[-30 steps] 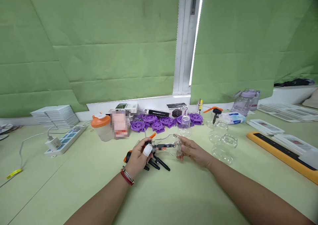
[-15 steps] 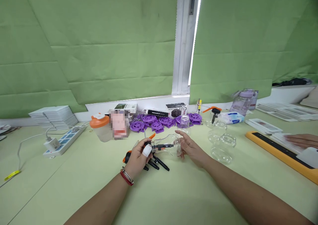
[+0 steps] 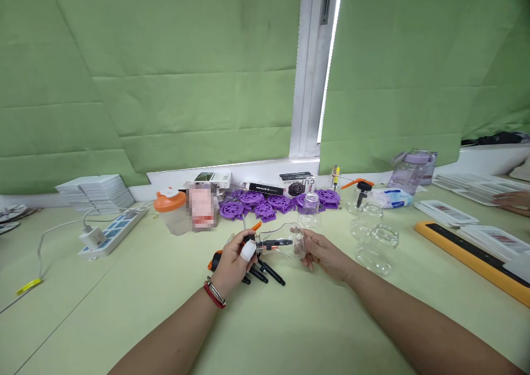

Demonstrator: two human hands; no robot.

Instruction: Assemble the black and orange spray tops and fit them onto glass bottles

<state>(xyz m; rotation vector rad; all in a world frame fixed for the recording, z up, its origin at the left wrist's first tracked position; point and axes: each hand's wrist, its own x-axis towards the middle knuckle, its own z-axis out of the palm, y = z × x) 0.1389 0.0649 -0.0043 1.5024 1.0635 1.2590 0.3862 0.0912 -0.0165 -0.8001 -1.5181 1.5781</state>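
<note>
A clear glass bottle (image 3: 275, 232) lies sideways between my hands, its neck to the left. My left hand (image 3: 235, 262), with white tape on one finger, is closed around the neck end and a black top with an orange lever (image 3: 255, 227). The top's black stem (image 3: 276, 243) reaches inside the bottle. My right hand (image 3: 325, 254) is wrapped around the bottle's base. Just below my left hand, several black-and-orange tops (image 3: 269, 273) lie on the table, partly hidden by it.
Several clear glass bottles (image 3: 375, 259) stand to the right; one behind them has a top (image 3: 364, 186) in it. Purple plastic parts (image 3: 265, 205) lie at the back. A shaker cup (image 3: 171, 215) and power strip (image 3: 118, 231) are left. A co-worker's hand (image 3: 513, 201) shows far right.
My right hand's fingers have closed more around the bottle's base. The co-worker's hand has moved back, away from the yellow-edged tool. The whole view has shifted slightly.
</note>
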